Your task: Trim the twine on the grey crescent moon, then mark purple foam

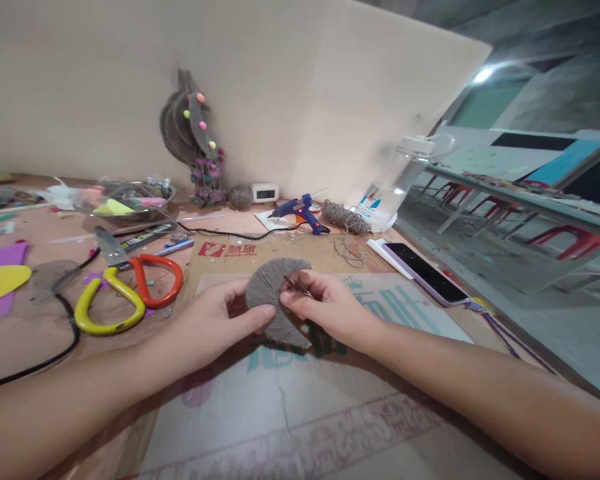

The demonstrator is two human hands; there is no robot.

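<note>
A crescent wrapped in grey-brown yarn [273, 293] is held upright above the printed sheet on the table. My left hand [233, 313] grips its left side, thumb across the front and fingers behind. At the crescent's inner curve, my right hand [320, 300] is closed in a pinch on a small dark strand or thin piece [296, 285]; its exact nature is unclear. The fingertips of my right hand touch or nearly touch the crescent.
Scissors [160, 282] lie left on the table, near a black cable and purple and yellow sheets. Behind are a blue glue gun [300, 210], yarn [345, 217], a bowl of craft bits [125, 207] and a hanging crescent ornament [180, 127]. A phone [425, 272] lies right.
</note>
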